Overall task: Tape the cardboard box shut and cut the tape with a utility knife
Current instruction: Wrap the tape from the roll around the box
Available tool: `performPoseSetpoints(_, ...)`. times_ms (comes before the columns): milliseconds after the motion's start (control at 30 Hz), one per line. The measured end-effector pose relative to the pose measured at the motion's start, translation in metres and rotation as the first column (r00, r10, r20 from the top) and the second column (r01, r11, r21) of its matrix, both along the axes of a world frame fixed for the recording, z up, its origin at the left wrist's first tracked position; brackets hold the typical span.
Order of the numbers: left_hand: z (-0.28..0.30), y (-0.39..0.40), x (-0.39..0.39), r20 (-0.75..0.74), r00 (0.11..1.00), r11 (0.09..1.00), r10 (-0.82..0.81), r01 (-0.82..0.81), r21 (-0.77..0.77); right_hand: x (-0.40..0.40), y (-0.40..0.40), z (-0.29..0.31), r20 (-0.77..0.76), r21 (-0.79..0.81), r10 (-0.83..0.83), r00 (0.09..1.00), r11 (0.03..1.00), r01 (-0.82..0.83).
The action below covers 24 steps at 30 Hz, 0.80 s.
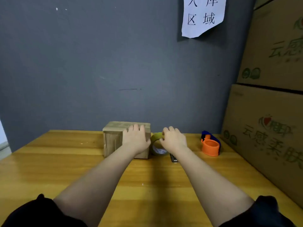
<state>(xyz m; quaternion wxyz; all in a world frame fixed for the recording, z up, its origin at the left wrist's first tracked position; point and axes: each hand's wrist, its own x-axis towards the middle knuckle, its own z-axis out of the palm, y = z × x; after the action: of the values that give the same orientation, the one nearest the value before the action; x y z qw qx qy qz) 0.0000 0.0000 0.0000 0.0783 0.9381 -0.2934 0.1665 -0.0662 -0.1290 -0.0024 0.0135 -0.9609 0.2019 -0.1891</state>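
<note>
Left hand [136, 138] flat on cardboard box [114, 140] at bench [65, 161] far edge, fingers together. Right hand [173, 139] fingers pinch tape roll [158, 145] beside box.

The right forearm [188, 161] covers most of a dark flat tool [173, 158]; the white paper sign [203, 15] is cropped above.

One head-worn view looks forward and down across the wooden table [65, 161] toward the grey wall [82, 63].

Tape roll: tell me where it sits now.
The tape roll stands on edge on the table, just right of the box, with the right hand on it.
</note>
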Motion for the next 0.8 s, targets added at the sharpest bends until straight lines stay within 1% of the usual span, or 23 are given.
performPoseSetpoints(133, -0.013, -0.008, 0.014, 0.056, 0.998, 1.000, -0.006, 0.006, 0.009, 0.013, -0.011, -0.014, -0.069, 0.027, -0.026, 0.997, 0.999, 0.028)
performPoseSetpoints(267, -0.018, -0.016, 0.026, 0.039, 0.999, 1.000, 0.014, -0.014, 0.000, 0.025, -0.024, -0.025, -0.136, 0.109, 0.010, 0.991, 0.994, 0.005)
performPoseSetpoints(433, -0.022, -0.021, 0.033, 0.006, 0.997, 0.996, 0.080, -0.080, -0.044, 0.033, -0.033, -0.030, -0.167, 0.109, 0.031, 0.986, 0.994, -0.013)
performPoseSetpoints(533, -0.021, -0.022, 0.036, -0.017, 0.998, 0.996, 0.063, -0.064, -0.060, 0.033, -0.034, -0.035, -0.124, 0.084, 0.023, 0.992, 0.996, -0.013)
performPoseSetpoints(667, -0.022, -0.018, 0.042, -0.054, 0.998, 0.994, 0.023, -0.028, -0.105, 0.028, -0.031, -0.039, 0.005, 0.101, 0.011, 1.000, 0.995, -0.011)
performPoseSetpoints(800, -0.026, -0.008, 0.053, -0.058, 0.996, 0.988, -0.068, 0.060, -0.142, 0.018, -0.021, -0.045, 0.034, 0.130, 0.032, 0.999, 0.991, -0.036)
